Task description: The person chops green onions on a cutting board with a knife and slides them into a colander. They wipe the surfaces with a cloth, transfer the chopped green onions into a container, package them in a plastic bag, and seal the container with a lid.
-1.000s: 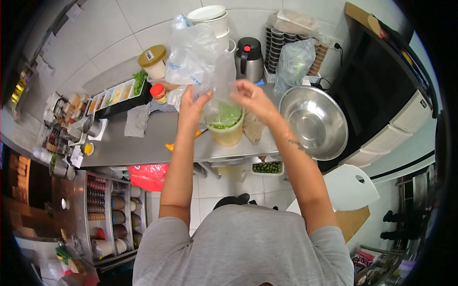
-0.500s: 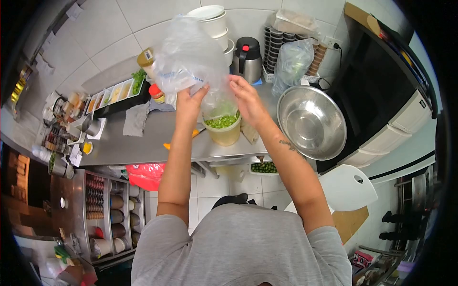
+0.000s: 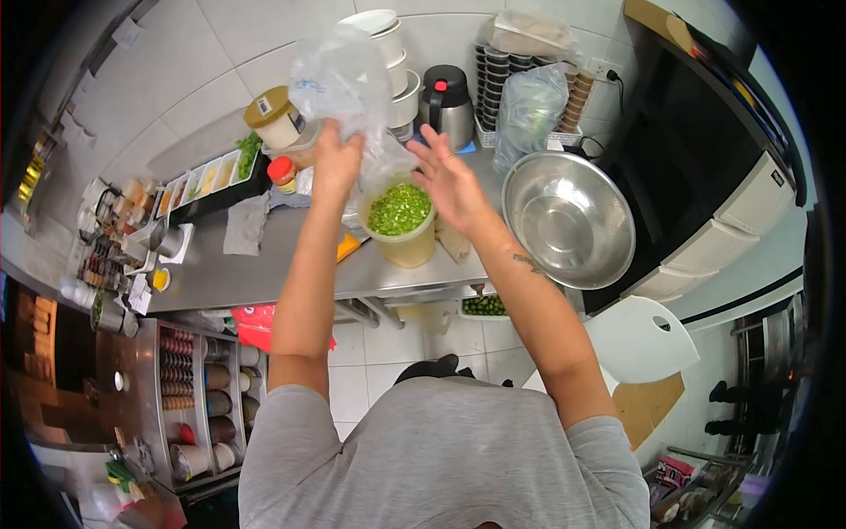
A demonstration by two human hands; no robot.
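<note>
My left hand (image 3: 337,159) is closed on a clear plastic bag (image 3: 339,78), which hangs crumpled above and behind it. My right hand (image 3: 451,183) is open, its fingers spread, close to the right rim of a round plastic tub (image 3: 411,252). Chopped green vegetable pieces (image 3: 398,210) fill the tub nearly to its rim. The lower end of the bag trails down by the tub's back edge. A yellow-handled tool (image 3: 349,248) lies left of the tub, its other end hidden.
A metal colander (image 3: 568,220) stands at the right, beside a filled plastic bag (image 3: 531,110). Behind are a steel thermos jug (image 3: 447,106) and stacked white tubs (image 3: 388,53). Leftward are a red-lidded jar (image 3: 282,174), a grey cloth (image 3: 247,225) and an ingredient tray (image 3: 211,181).
The bag has moved up and left, away from the tub, with my left hand. More of the green pieces now shows. My right hand's fingers have spread wider.
</note>
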